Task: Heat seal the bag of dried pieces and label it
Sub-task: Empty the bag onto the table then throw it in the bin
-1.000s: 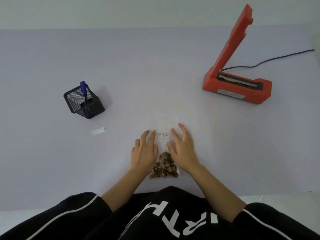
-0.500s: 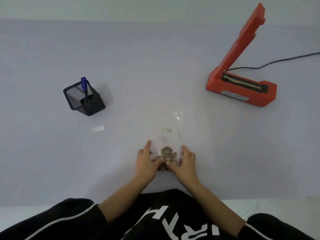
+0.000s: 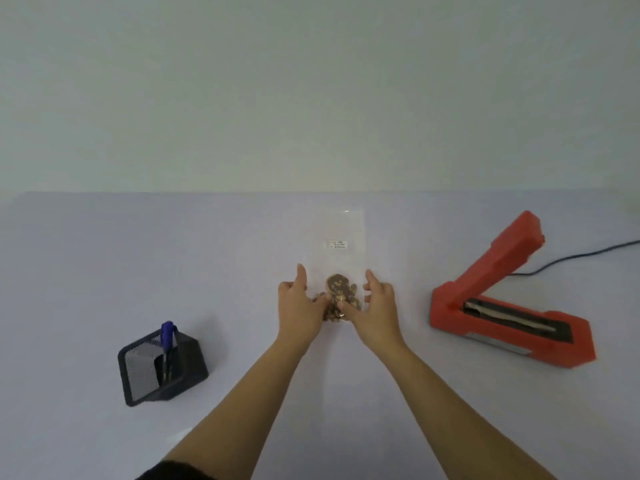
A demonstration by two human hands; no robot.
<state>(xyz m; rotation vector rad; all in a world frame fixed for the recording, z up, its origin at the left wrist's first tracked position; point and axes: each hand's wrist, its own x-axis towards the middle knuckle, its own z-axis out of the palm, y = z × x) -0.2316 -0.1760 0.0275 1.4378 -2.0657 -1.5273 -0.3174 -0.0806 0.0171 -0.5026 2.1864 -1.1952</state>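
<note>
A clear plastic bag (image 3: 337, 261) is held upright above the table, brown dried pieces (image 3: 341, 292) gathered at its bottom. A small white label (image 3: 336, 244) with print sticks on its front, midway up. My left hand (image 3: 299, 306) grips the bag's lower left side and my right hand (image 3: 375, 306) grips its lower right side, thumbs over the pieces. The red heat sealer (image 3: 509, 306) stands to the right with its arm raised open, apart from the bag.
A black mesh pen holder (image 3: 161, 367) with a blue pen (image 3: 167, 336) stands at the left. The sealer's black cord (image 3: 581, 256) runs off to the right. The lilac table (image 3: 104, 271) ends at a pale wall behind.
Both hands slid from the bag's middle down to its bottom, gripped it and lifted it upright off the table. The camera tilted up, so the white paper strip left the view.
</note>
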